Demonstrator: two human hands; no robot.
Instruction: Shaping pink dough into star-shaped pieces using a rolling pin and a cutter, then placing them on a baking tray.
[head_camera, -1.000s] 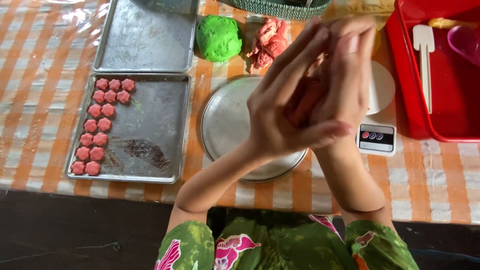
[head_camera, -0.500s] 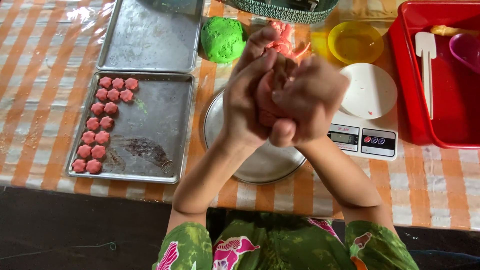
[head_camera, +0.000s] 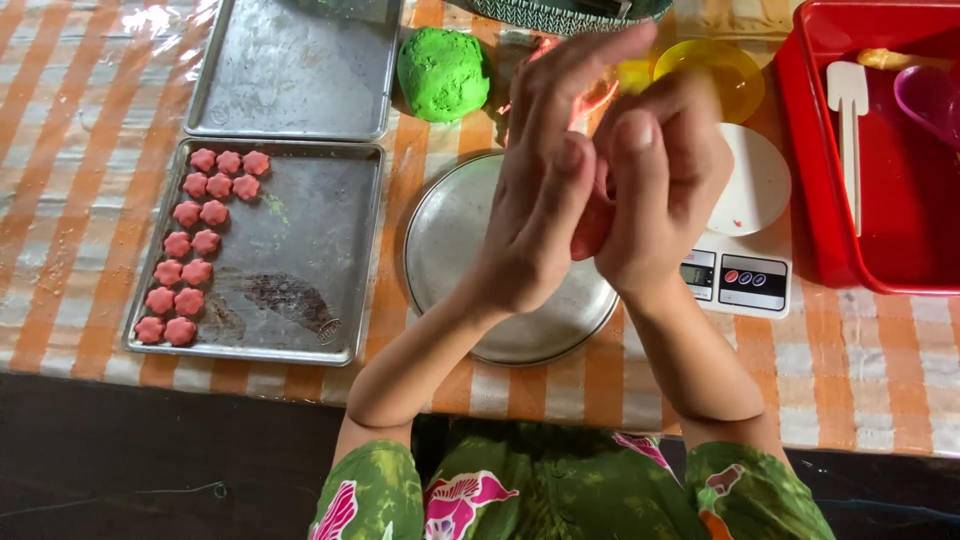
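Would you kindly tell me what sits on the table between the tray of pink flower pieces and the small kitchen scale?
In the head view, a round metal plate lies between the tray and the scale, partly hidden under the person's hands.

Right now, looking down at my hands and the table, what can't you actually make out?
Head view only:
- The pink dough: just a sliver shows between left hand and right hand; its shape is hidden.
- The pink heap behind the hands: mostly covered, blurred.
- The scale: readout too small, pan partly behind the right hand.
- The red tub and woven basket: cut off by the frame edges.
- The round metal plate: its middle hidden by the forearms.
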